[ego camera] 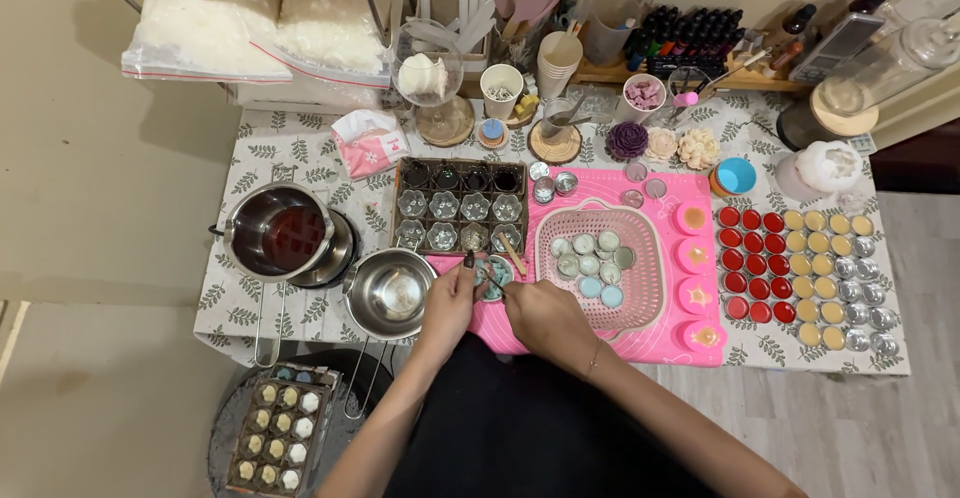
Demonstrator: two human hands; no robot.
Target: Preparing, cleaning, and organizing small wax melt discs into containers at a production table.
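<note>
My left hand point(450, 306) grips a small round tin point(494, 276) with pale blue-green filling at the front edge of the pink mat point(668, 198). My right hand point(545, 316) pinches a thin dark tool whose tip reaches into that tin. Just right of my hands stands a pink basket point(640, 288) holding several small tins with pale fillings. A steel saucepan point(388, 292) sits directly left of my left hand.
A brown tray of small flower-shaped glass cups point(462, 206) lies behind my hands. A pot with red liquid point(278, 234) stands at left. Rows of red, yellow and silver tins point(800, 276) fill the right. Jars, cups and bags crowd the back. A tray of filled cups point(276, 440) sits low left.
</note>
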